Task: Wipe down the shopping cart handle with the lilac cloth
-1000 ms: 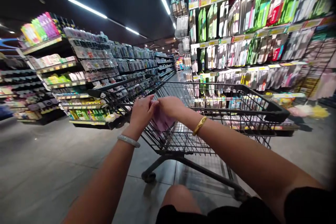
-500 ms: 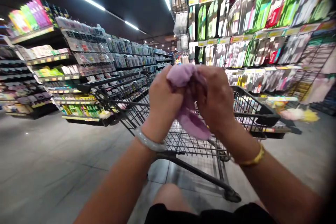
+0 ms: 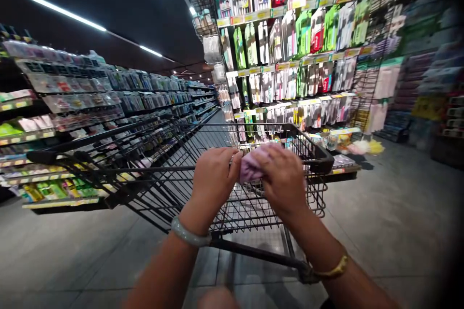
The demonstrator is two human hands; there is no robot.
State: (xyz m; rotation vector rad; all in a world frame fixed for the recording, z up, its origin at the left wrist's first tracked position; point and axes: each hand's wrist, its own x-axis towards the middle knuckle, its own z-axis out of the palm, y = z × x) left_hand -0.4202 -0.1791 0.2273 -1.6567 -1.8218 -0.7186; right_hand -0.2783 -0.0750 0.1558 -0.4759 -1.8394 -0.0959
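My left hand (image 3: pixel 215 174), with a pale bangle at the wrist, is closed over the near top rail of a black wire shopping cart (image 3: pixel 239 219). Its fingertips are hidden behind the rail, and its thumb lies beside a crumpled light purple cloth (image 3: pixel 251 165). My right hand (image 3: pixel 284 178), with a gold bracelet at the wrist, is shut on this cloth and presses it at the same rail. The cart stands sideways before me, its black handle (image 3: pixel 41 157) at the left.
Ahead rises a shelf rack (image 3: pixel 268 70) with packaged toothbrushes. Another stocked shelf (image 3: pixel 72 130) runs along the left, with an aisle (image 3: pixel 212 120) between them. Grey tiled floor (image 3: pixel 380 231) spreads at the right, and a knee shows at the bottom.
Both hands have come down with the purple cloth from above the cart to its near rail. The cloth is now bunched up under my right hand. The view has turned to the right.
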